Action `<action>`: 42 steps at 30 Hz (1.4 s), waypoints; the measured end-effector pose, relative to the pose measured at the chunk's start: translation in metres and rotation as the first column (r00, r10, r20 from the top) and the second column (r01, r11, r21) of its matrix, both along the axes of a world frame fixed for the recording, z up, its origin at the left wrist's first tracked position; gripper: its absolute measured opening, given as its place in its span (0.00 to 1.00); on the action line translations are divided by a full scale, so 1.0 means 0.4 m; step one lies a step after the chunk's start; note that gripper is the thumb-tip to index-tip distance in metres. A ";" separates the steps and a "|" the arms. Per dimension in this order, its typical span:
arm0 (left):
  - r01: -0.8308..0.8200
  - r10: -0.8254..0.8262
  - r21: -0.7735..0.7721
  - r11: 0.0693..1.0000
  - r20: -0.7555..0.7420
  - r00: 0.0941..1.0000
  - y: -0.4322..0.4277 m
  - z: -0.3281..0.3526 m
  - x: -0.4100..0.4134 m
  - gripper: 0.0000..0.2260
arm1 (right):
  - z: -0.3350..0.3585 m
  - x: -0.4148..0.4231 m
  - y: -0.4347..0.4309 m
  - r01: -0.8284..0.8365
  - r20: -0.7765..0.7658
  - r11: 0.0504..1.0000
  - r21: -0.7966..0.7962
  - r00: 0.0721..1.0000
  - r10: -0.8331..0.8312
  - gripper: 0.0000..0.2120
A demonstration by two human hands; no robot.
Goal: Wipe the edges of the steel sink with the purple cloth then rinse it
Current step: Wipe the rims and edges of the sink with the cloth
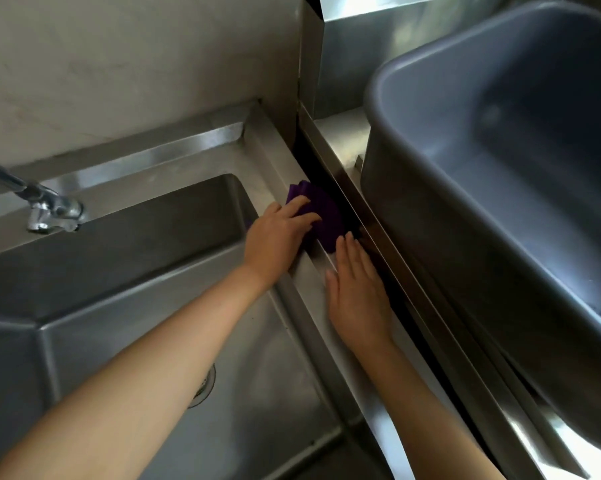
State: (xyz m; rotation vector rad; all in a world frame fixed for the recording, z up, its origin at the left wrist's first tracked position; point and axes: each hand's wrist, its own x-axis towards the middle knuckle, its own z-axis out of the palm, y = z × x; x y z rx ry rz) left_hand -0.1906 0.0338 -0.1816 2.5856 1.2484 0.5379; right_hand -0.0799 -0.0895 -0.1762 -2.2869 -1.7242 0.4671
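Left hand [276, 237] flat on purple cloth [321, 216], fingers spread over it, pressing down rather than clenching; palm-down press, not a closed grip. Cloth bunched on right-hand rim of steel sink [292, 188], toward the back corner, partly draped into the dark gap beside the rim. Right hand [358, 292] open and flat, palm down on same rim, just behind the cloth, fingertips touching or almost touching the cloth's near edge; cannot tell which. Holding nothing. Both forearms bare, left one crossing over the sink basin.

Basin mostly in shadow, drain [203, 389] partly hidden under left forearm. Tap [49, 209] at left, mounted on back ledge, spout over basin; no water visible. Plain wall [119, 64] behind the sink.

Right of the gap: adjoining steel counter [340, 136] with raised edge, large grey plastic tub [430, 209] sitting on it, tub interior looking empty. Slight motion blur throughout.
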 end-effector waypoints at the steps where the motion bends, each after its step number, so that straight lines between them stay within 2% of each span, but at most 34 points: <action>1: -0.007 0.007 -0.008 1.000 0.012 1.000 -0.007 0.002 -0.002 0.10 | 0.003 0.000 -0.001 0.007 -0.027 1.000 -0.005 1.000 -0.007 0.26; 6: 0.032 -0.030 -0.028 0.999 0.072 0.997 -0.138 -0.010 -0.013 0.16 | 0.013 0.002 -0.011 0.128 -0.312 0.989 0.071 0.945 -0.099 0.25; 8: 0.042 -0.041 -0.022 0.999 0.044 0.998 -0.160 -0.012 -0.008 0.15 | 0.014 0.000 -0.013 0.137 -0.338 0.986 0.093 0.936 -0.098 0.25; 10: 0.031 -0.031 0.003 1.000 0.004 1.000 -0.121 -0.014 -0.002 0.13 | 0.016 -0.001 -0.013 0.117 -0.306 0.988 0.103 0.949 -0.080 0.25; 13: -0.098 0.098 0.005 0.995 -0.007 0.995 -0.007 -0.013 -0.004 0.11 | 0.016 -0.002 -0.010 0.082 -0.240 0.992 0.093 0.969 -0.058 0.25; 19: -0.191 0.190 -0.049 0.980 -0.031 0.981 0.131 -0.014 -0.024 0.14 | 0.018 -0.013 0.007 0.015 -0.118 0.999 0.047 0.993 -0.010 0.29; 24: -0.343 0.340 -0.133 0.930 -0.046 0.939 0.198 -0.033 -0.061 0.15 | 0.010 -0.027 0.107 -0.078 -0.043 0.995 0.064 0.996 0.081 0.32; 27: -0.347 0.339 -0.062 0.936 -0.113 0.934 0.204 -0.020 -0.066 0.14 | -0.002 -0.034 0.204 -0.097 -0.040 0.992 0.086 0.994 0.101 0.32; 31: -0.359 0.343 -0.082 0.930 -0.162 0.925 0.210 -0.002 -0.057 0.13 | -0.002 -0.049 0.326 -0.119 -0.063 0.985 0.122 0.990 0.127 0.32; 33: -0.343 0.332 -0.157 0.926 -0.093 0.939 0.226 -0.005 -0.063 0.14 | 0.000 -0.060 0.375 -0.171 -0.081 0.977 0.128 0.980 0.182 0.33; 35: -0.319 0.348 -0.333 0.887 0.030 0.937 0.246 0.002 -0.076 0.15 | 0.003 -0.073 0.413 -0.231 -0.108 0.965 0.124 0.964 0.245 0.38; 36: -0.294 0.379 -0.466 0.834 0.097 0.920 0.251 0.013 -0.084 0.15 | 0.004 -0.079 0.427 -0.257 -0.118 0.959 0.119 0.955 0.271 0.41; 38: -0.150 0.526 -0.763 0.629 0.276 0.804 0.251 0.043 -0.106 0.16 | 0.003 -0.089 0.452 -0.317 -0.092 0.943 0.100 0.941 0.326 0.43; 39: -0.053 0.608 -0.845 0.533 0.339 0.718 0.248 0.054 -0.119 0.17 | 0.002 -0.093 0.463 -0.345 -0.057 0.935 0.081 0.935 0.350 0.42; 40: 0.003 0.667 -0.874 0.486 0.373 0.645 0.245 0.060 -0.132 0.17 | -0.002 -0.097 0.475 -0.363 -0.019 0.930 0.064 0.931 0.365 0.41; 42: -0.003 0.705 -0.856 0.517 0.424 0.569 0.238 0.064 -0.152 0.16 | -0.007 -0.108 0.495 -0.361 0.036 0.930 0.067 0.933 0.359 0.39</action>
